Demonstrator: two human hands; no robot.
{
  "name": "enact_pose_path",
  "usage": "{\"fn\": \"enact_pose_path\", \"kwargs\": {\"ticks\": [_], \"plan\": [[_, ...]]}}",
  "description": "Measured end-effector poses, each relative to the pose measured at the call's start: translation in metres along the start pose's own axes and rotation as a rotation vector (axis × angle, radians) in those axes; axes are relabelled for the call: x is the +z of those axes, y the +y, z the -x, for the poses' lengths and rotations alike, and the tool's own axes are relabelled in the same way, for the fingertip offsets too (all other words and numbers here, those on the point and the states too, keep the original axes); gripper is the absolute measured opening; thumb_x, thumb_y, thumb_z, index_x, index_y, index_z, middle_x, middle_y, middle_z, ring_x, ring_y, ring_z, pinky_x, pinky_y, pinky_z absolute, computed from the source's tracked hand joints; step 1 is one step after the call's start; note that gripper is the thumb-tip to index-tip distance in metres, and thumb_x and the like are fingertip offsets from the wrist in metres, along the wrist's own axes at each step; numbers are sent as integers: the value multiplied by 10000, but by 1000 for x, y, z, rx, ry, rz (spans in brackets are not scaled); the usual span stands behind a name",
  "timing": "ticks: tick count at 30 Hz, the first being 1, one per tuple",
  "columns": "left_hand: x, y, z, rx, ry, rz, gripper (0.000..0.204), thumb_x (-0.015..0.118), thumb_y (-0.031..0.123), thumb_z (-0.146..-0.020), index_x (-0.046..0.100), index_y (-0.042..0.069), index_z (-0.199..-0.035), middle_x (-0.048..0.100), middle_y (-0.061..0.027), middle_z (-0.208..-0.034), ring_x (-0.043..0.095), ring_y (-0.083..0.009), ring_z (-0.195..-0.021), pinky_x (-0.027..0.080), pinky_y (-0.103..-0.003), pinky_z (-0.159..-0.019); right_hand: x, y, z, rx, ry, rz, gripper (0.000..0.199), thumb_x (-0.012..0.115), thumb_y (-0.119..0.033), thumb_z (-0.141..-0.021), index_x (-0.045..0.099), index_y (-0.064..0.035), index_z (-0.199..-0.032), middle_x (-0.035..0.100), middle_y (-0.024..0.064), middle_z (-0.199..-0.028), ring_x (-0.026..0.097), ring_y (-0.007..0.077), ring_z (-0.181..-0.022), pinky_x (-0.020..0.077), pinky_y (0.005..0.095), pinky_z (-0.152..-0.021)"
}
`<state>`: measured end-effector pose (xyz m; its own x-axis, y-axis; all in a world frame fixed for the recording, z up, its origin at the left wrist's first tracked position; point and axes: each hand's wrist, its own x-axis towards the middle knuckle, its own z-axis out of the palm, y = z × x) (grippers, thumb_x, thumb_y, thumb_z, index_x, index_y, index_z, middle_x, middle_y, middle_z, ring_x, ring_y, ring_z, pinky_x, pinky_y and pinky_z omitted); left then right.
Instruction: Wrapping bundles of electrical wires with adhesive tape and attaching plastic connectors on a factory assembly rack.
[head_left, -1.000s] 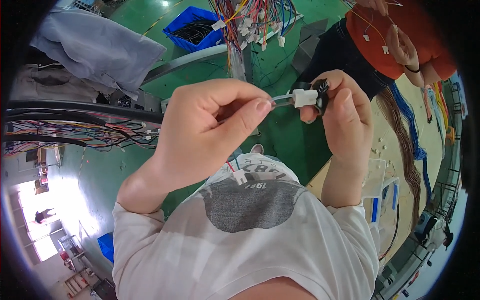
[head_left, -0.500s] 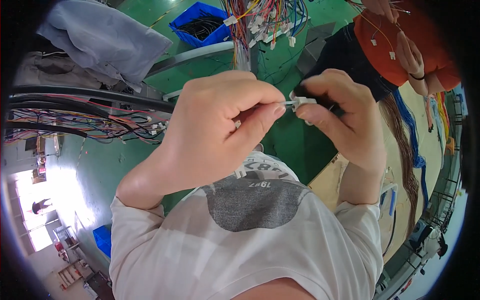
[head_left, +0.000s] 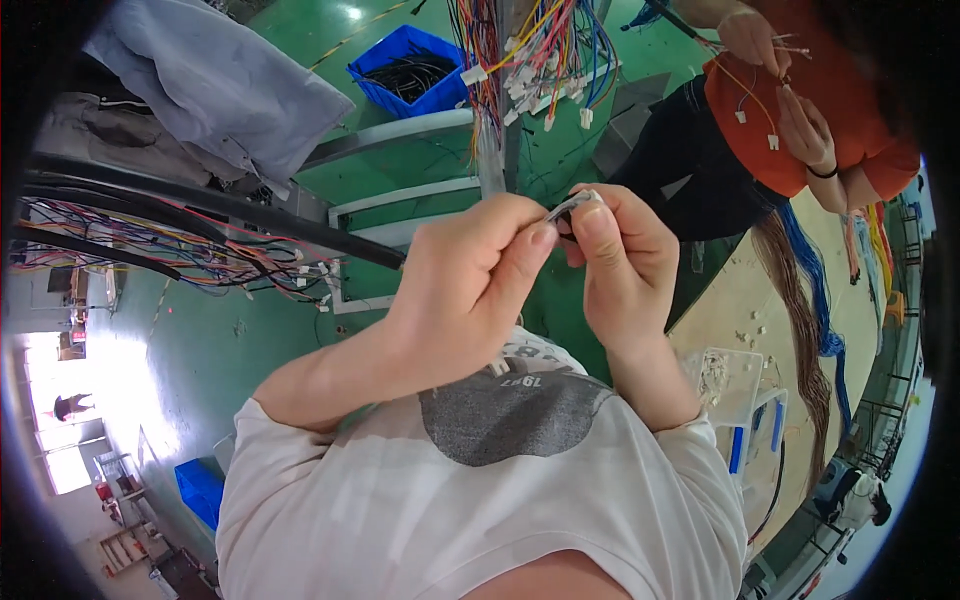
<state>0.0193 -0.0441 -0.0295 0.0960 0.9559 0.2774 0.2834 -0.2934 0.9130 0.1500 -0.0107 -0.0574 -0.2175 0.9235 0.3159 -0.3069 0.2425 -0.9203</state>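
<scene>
2 hands meet at a small white plug (head_left: 575,205); the left hand (head_left: 470,290) and right hand (head_left: 620,270) pinch it between closed fingertips. Judging by this, the fitting looks unfinished; loose coloured wires (head_left: 530,50) hang above the plug.

The small white connector (head_left: 572,205) is mostly buried between the fingertips of the left hand (head_left: 470,290) and the right hand (head_left: 615,265); only a pale sliver shows, shape and pin count unreadable. Can't tell whether a wire runs from it, the palms cover that side. The hanging wire bundle (head_left: 530,50) just above the connector is cut off by the top edge, so its mounting is out of sight. The co-worker in the orange shirt (head_left: 800,110), up and right of the connector, is cropped by the rim; the small white plugs in their hands are too tiny to make out. Contents of the blue bin (head_left: 410,70), up-left of the connector: dark tangle, unresolvable.
</scene>
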Motion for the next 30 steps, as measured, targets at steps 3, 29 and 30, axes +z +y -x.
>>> {"fn": "enact_pose_path", "kwargs": {"ticks": [3, 29, 30], "plan": [[8, -5, 0, 95, 232, 126, 178, 490, -36, -788, 538, -31, -959, 547, -130, -625, 470, -180, -472, 373, -231, -440, 8, 6, 0, 32, 55, -132, 203, 484, -165, -861, 545, 26, -892, 530, 20, -730, 435, 57, -591, 352, 180, -524], [-3, -6, 4, -117, 154, 386, 163, 461, -46, -816, 545, -21, -953, 491, -14, -846, 457, -34, -655, 352, -159, -560, 12, 3, 6, -476, -3, 367, 333, 537, 55, -712, 506, 92, -1042, 566, 112, -762, 467, 189, -575, 368, 301, -620], [-4, -4, 4, -106, 129, 447, 171, 457, -52, -813, 549, -22, -955, 491, -17, -849, 471, -41, -692, 366, -165, -592, 10, 2, 7, -447, -32, 417, 374, 533, 55, -722, 468, 98, -1087, 561, 107, -748, 469, 182, -581, 372, 289, -629]]}}
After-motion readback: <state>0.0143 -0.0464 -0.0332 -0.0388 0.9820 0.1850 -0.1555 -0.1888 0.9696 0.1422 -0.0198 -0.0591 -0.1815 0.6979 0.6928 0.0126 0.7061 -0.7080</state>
